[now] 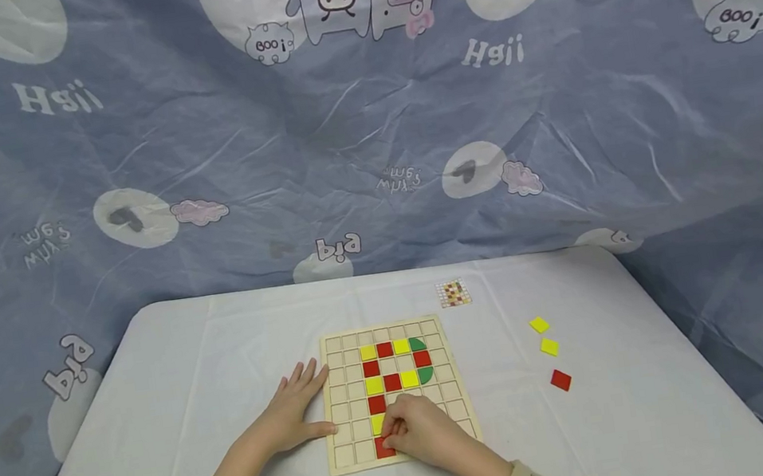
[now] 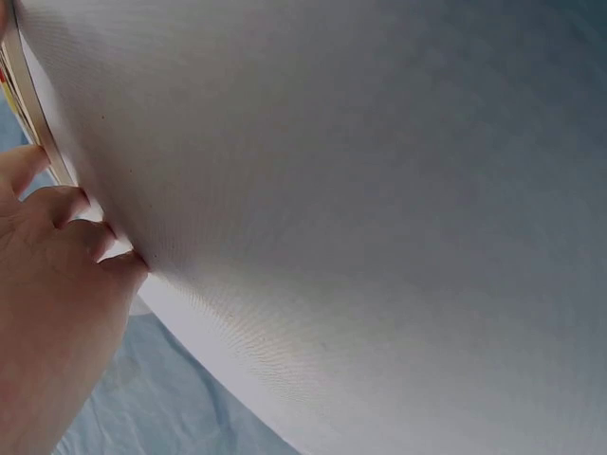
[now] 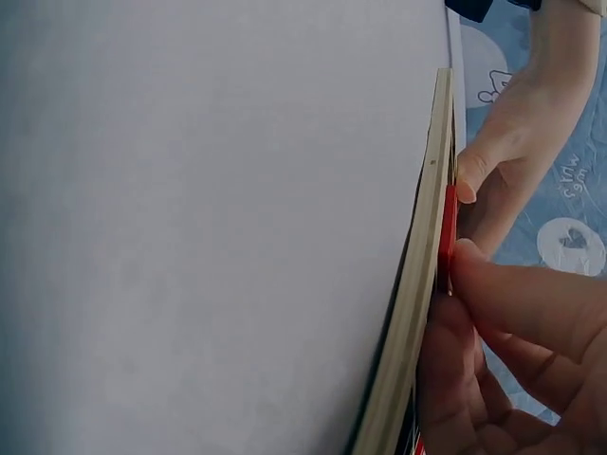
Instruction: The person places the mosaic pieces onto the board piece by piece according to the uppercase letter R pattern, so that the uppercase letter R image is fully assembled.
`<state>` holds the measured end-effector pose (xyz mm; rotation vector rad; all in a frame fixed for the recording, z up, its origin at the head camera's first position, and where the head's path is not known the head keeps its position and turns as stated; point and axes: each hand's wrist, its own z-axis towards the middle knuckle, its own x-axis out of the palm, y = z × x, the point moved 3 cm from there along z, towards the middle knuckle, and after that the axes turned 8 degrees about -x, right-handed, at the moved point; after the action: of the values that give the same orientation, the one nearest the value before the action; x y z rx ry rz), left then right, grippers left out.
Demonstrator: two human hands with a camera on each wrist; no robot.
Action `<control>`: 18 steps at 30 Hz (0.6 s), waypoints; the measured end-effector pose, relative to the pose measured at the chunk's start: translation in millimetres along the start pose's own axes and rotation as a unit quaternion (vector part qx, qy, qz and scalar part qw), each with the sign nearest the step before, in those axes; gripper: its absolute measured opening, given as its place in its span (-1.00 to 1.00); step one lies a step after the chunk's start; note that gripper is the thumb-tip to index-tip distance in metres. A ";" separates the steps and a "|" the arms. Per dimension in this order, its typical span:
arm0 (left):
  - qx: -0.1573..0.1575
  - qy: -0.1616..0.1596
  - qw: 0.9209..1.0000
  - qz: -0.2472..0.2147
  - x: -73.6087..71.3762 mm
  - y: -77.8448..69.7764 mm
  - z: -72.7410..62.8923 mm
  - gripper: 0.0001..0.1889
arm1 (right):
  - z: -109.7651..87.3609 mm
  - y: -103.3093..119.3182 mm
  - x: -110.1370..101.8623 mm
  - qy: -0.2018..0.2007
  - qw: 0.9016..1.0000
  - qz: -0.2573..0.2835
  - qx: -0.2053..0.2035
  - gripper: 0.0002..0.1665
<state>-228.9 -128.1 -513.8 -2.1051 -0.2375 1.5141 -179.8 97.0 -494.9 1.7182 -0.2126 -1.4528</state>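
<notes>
A wooden grid board [image 1: 339, 412] lies on the table, its squares partly filled with red, yellow and green tiles in the outline of a letter P. At the bottom row, my right hand [image 1: 421, 430] pinches a red square tile [image 1: 383, 447] with thumb and fingertips; the right wrist view shows the red tile [image 3: 448, 237] at the board's edge, under the thumb. My left hand [image 1: 296, 412] rests spread against the board's left edge, thumb and fingertips touching it. In the left wrist view several fingertips of that hand [image 2: 66, 275] meet the table beside the board.
Right of the board lie two loose yellow tiles [image 1: 549, 347] and a loose red tile [image 1: 561, 380]. A small pattern card [image 1: 453, 293] sits behind the board's far right corner. A white cloth covers the table [image 1: 221, 339]; a blue printed curtain [image 1: 353, 129] hangs behind it.
</notes>
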 end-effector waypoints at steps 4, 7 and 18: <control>-0.002 -0.002 1.000 -0.001 0.0 -0.4 -0.2 0.06 | -1.0 0.9 -2.1 0.000 1.000 0.000 -0.001 -0.84; -0.004 -0.004 1.000 0.001 0.1 0.0 0.3 0.07 | -2.1 -2.0 -10.5 -0.003 1.000 0.012 -0.001 -0.87; -0.001 -0.003 1.000 0.003 2.0 0.9 2.4 0.07 | -20.5 -68.8 -90.1 -0.135 0.984 0.051 0.102 -0.96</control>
<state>-230.5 -127.3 -516.5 -2.1038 -0.2363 1.5249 -215.9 205.0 -477.4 1.6358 -0.6058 -1.6303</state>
